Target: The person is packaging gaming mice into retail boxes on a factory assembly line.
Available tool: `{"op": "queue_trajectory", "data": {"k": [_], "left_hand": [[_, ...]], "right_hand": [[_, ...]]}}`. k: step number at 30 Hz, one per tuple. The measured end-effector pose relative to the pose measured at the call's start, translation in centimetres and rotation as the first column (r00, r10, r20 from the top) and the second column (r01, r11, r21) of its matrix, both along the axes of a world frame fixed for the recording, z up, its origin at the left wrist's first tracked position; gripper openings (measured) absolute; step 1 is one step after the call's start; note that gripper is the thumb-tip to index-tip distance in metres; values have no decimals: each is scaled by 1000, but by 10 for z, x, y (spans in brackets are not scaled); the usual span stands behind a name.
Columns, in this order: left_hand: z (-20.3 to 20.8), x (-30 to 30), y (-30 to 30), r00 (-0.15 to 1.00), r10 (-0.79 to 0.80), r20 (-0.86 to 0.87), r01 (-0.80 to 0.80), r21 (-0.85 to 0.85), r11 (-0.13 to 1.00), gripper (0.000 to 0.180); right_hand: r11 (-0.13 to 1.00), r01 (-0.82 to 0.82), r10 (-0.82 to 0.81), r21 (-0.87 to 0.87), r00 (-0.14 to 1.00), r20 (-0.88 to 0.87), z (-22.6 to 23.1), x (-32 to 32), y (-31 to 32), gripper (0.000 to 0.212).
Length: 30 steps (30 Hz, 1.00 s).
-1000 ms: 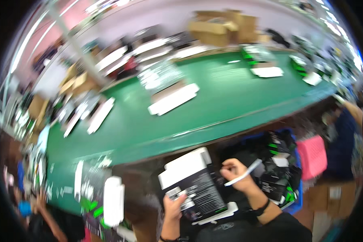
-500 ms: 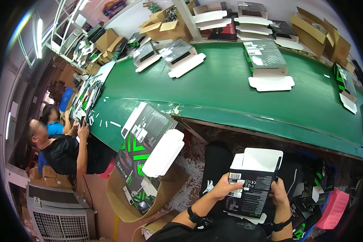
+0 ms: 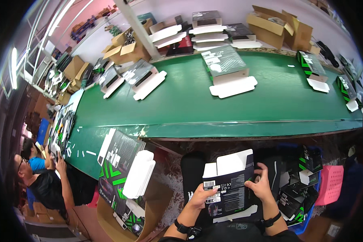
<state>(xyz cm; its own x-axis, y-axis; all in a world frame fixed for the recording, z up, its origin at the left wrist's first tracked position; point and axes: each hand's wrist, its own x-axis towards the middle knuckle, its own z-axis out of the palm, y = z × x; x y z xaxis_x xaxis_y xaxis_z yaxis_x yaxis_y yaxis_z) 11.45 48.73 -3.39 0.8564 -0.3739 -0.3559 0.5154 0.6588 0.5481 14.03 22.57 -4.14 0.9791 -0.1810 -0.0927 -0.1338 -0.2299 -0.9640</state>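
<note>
A black printed carton point(image 3: 232, 193) is tilted upright over my lap, its white inner flaps point(image 3: 234, 162) standing up at the top and another white flap at the bottom. My left hand point(image 3: 201, 196) is closed on its left edge, thumb across the printed face beside a white label. At the right edge, my right hand point(image 3: 263, 186) has its thumb against the carton and its fingers curled by the side panel. The fingers behind the carton are hidden.
Beyond my lap runs a green workbench point(image 3: 169, 105) bearing several cartons with white flaps. At left, flattened black cartons point(image 3: 123, 149) fill a cardboard box point(image 3: 153, 205). On my right stand a blue crate point(image 3: 300, 228) of small black boxes and a pink stool point(image 3: 330, 183). Two people sit far left.
My view has swung right, so the bench and stacks shift left. The carton's right side has opened out into a wider panel, and my right hand has risen along its edge, fingers more spread.
</note>
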Motion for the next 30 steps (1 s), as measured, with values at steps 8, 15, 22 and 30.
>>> {"op": "queue_trajectory", "data": {"k": [8,15,22,30], "left_hand": [[-15,9,-20,956,73,285,-206,471,857,83],[-21,7,-31,932,-81,354,-180,646,742,61],[-50,35,-34,928,-8,374,-262,666,698,29],[-34,36,-52,797,292,529,-565,483,669,32]], "right_hand": [[972,-210,217,102,974,-65,8,11,-3,76],[854,-470,484,221,875,-6,-10,12,-20,61],[918,-330,377,-220,900,221,-6,36,-17,24],[946,-214,173,243,969,179,-6,38,-8,37]]}}
